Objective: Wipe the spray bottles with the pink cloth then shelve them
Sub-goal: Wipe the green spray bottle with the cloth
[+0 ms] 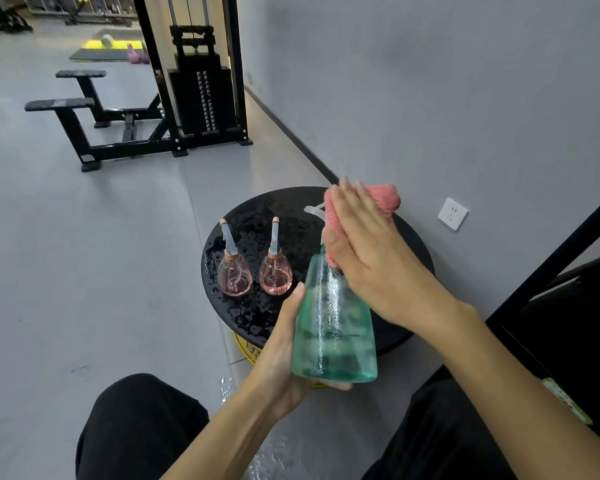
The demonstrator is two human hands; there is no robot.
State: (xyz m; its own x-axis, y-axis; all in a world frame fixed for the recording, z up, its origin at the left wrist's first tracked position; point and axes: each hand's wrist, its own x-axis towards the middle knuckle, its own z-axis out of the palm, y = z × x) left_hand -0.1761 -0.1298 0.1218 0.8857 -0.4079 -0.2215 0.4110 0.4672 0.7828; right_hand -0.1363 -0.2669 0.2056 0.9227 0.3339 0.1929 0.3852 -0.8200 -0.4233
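My left hand grips a tall green translucent spray bottle from below and behind, holding it upright over the near edge of a round black stool top. My right hand presses a folded pink cloth against the bottle's spray head, which is mostly hidden; only its clear trigger tip shows. Two small pink round spray bottles stand side by side on the wet stool top, left of the green bottle.
The stool top is covered in water drops, and water lies on the grey floor below. A grey wall with a white socket is on the right. A black shelf frame stands at far right. A black weight machine stands behind.
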